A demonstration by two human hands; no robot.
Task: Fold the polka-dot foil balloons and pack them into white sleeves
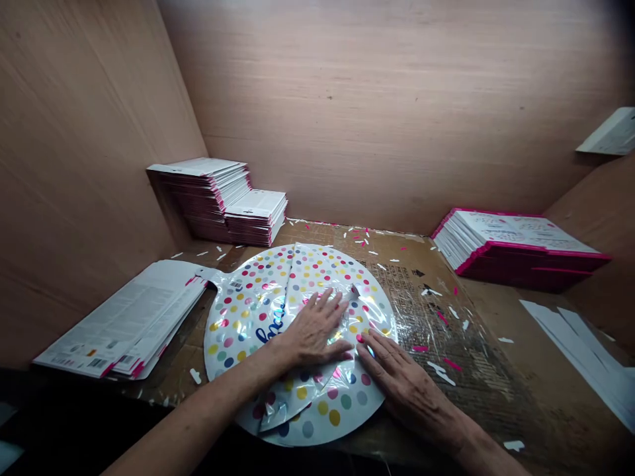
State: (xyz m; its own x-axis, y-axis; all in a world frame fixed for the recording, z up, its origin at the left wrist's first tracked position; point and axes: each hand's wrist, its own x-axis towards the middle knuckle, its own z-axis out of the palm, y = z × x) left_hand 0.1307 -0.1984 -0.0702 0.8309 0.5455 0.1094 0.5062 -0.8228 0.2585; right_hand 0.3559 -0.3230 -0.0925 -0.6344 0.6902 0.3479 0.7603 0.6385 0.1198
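A flat foil balloon [342,413], white with coloured dots, lies on the cardboard-covered table. One side of it is folded over onto the middle, partly covering blue script lettering. My left hand [320,327] rests on the folded part with its fingers spread. Near the balloon's right edge, my right hand [397,370] lies with its fingers stretched out, the fingertips touching the foil. The balloon's narrow neck [211,274] points left and reaches a pile of white printed packets [124,317].
Stacks of white and pink packets [198,198] stand at the back left. Another pink-edged stack [520,244] sits at the right, with white sheets [580,357] in front of it. Small white and pink paper scraps [441,373] litter the cardboard [476,344]. Wooden panels [367,112] enclose the table.
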